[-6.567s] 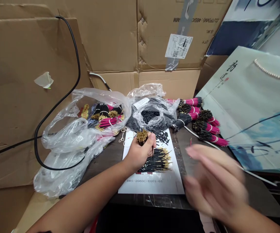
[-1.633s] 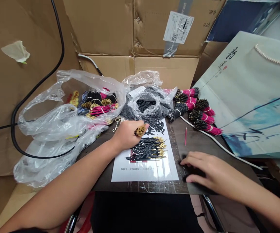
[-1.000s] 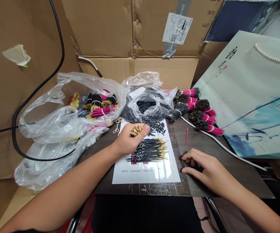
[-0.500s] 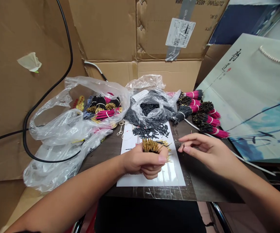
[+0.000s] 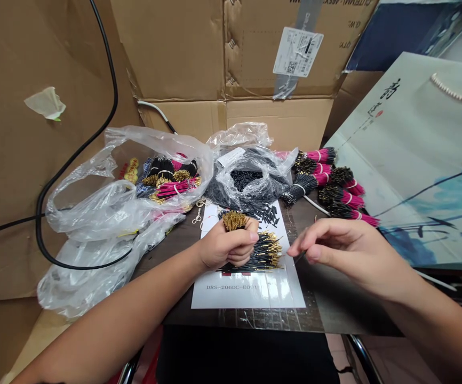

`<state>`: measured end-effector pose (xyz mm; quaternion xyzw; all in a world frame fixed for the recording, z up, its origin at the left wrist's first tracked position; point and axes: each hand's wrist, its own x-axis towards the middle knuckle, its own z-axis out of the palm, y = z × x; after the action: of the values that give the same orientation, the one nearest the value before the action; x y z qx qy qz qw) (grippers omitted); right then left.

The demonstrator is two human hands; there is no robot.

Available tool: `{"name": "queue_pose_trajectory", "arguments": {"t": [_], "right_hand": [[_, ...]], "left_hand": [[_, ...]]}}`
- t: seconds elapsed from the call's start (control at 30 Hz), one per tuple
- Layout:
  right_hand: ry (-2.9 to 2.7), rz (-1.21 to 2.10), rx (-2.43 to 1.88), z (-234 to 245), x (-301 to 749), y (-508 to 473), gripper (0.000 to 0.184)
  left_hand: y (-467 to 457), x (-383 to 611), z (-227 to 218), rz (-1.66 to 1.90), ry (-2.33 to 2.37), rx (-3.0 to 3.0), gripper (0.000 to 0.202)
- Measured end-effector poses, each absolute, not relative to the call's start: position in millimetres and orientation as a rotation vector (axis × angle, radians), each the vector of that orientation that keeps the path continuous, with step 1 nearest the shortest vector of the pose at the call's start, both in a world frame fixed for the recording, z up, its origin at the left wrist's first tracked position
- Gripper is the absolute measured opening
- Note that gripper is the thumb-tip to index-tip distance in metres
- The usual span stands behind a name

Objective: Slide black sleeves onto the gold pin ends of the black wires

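My left hand (image 5: 233,246) is closed in a fist round a bundle of wires, whose gold terminals (image 5: 235,220) stick up above the thumb. Under and beside that fist, a pile of black wires with gold tips (image 5: 269,250) lies on a white printed sheet (image 5: 251,298). To the right, my right hand (image 5: 343,248) pinches a thin dark wire (image 5: 301,256) between thumb and fingers; most of it is hidden by the hand. Small black sleeves (image 5: 269,215) are scattered on the sheet behind the left fist.
An open plastic bag of black sleeves (image 5: 247,178) stands at the back. Tied pink and black wire bundles (image 5: 345,197) lie at the right, beside a pale paper bag (image 5: 427,160). Another clear bag (image 5: 95,224) with bundles is at left, near a black cable (image 5: 113,101). Cardboard (image 5: 175,48) walls the back.
My left hand has moved left and slightly away from me with its bundle, uncovering the wire pile and the sheet's print. My right hand has shifted slightly, its fingertips now lower and further left.
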<state>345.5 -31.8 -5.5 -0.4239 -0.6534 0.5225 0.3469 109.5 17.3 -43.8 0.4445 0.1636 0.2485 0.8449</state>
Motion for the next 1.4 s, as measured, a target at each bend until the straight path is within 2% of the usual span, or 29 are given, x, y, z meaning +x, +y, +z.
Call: {"name": "queue_pose_trajectory", "arguments": {"t": [0.07, 0.17, 0.27, 0.37, 0.47, 0.57, 0.7, 0.87, 1.17, 1.4], "right_hand": [[-1.875, 1.129, -1.142, -6, 351, -22, 0.010], [-2.298, 0.588, -1.287, -14, 367, 4, 0.016], [-2.609, 0.209, -1.553, -28, 381, 33, 0.019], [-2.641, -0.209, -1.689, -42, 381, 47, 0.021], [-2.589, -0.379, -1.701, -48, 369, 45, 0.021], [-2.623, -0.401, -1.544, -47, 356, 39, 0.020], [-2.697, -0.198, -1.336, -52, 344, 42, 0.018], [-2.708, -0.098, -1.291, -67, 334, 59, 0.012], [-2.616, -0.038, -1.282, -73, 326, 65, 0.010], [-2.546, -0.066, -1.244, -82, 321, 61, 0.021]], "left_hand": [[20, 109, -44, 0.544, 0.417, 1.004, 0.038], [25, 108, -45, 0.617, 0.620, 1.211, 0.045], [33, 104, -47, 0.747, 0.884, 1.491, 0.049], [41, 100, -49, 0.841, 1.060, 1.662, 0.049], [47, 96, -51, 0.953, 1.192, 1.748, 0.050], [49, 95, -53, 1.015, 1.267, 1.796, 0.049], [49, 97, -56, 0.987, 1.246, 1.864, 0.050], [46, 100, -56, 0.943, 1.223, 2.006, 0.050], [42, 101, -59, 0.923, 1.028, 2.522, 0.042], [40, 102, -61, 0.862, 0.950, 2.712, 0.040]]}}
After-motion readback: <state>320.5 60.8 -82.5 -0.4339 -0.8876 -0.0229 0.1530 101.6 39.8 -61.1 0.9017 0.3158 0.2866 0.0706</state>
